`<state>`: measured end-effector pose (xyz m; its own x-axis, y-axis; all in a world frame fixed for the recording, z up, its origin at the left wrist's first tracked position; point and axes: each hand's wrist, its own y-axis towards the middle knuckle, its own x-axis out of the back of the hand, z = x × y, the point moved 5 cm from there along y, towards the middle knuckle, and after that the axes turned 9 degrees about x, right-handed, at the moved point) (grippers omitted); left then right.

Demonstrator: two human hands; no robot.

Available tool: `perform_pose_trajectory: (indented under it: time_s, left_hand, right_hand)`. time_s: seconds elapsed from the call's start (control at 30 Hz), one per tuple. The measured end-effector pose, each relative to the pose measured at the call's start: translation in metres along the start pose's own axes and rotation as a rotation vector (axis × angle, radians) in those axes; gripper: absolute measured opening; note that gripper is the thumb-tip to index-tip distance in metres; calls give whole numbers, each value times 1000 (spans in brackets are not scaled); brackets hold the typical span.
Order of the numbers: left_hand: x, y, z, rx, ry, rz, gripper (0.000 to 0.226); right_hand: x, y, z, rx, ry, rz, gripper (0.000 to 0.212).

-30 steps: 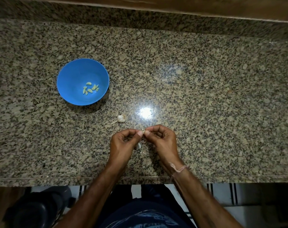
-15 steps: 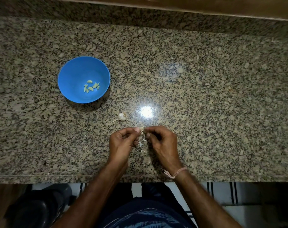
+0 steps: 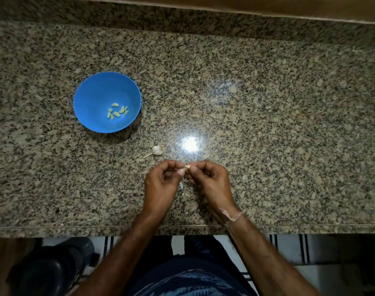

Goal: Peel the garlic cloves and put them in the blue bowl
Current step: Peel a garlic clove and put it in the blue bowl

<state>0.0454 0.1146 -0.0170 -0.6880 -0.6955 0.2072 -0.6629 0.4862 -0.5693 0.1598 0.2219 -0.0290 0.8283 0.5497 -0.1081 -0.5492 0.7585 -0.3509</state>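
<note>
A blue bowl point(image 3: 90, 99) stands on the granite counter at the left and holds several peeled garlic cloves point(image 3: 117, 111). A small garlic bulb piece with a stem point(image 3: 156, 150) lies on the counter between the bowl and my hands. My left hand point(image 3: 163, 184) and my right hand point(image 3: 212, 182) meet fingertip to fingertip above the counter, and both pinch one small garlic clove point(image 3: 187, 167). Bits of pale garlic skin point(image 3: 181, 185) lie on the counter below my fingers.
The granite counter point(image 3: 268, 124) stretches wide to the right, with a bright light reflection near the middle. Its front edge runs just below my wrists. A raised granite ledge and a wooden strip border the back.
My hands have stayed together on the clove, with the fingertips shifting slightly. The hanging strip of skin seen half a second ago no longer dangles from the clove.
</note>
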Motion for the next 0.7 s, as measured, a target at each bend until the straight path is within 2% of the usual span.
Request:
perform_pose_trajectory:
  time_s: [0.13,0.23,0.33,0.43,0.5,0.7]
  left_hand:
    - [-1,-4,-9,-109,50,-13,11]
    - [1,-5,-13,-159,121,-68,9]
    - [2,-7,-17,-223,202,-93,8]
    - [3,-10,-21,-292,258,-110,9]
    - [5,-10,-21,-286,258,-102,10]
    - [8,-6,-17,-223,253,-22,10]
  right_hand:
    - [0,-3,-5,-102,136,-13,18]
    - [-1,-4,-4,-106,135,2,19]
    - [2,-3,-1,-45,48,21,19]
    - [4,-1,6,47,-151,48,14]
    - [5,0,10,85,-247,62,12]
    - [7,-1,12,121,-314,65,12]
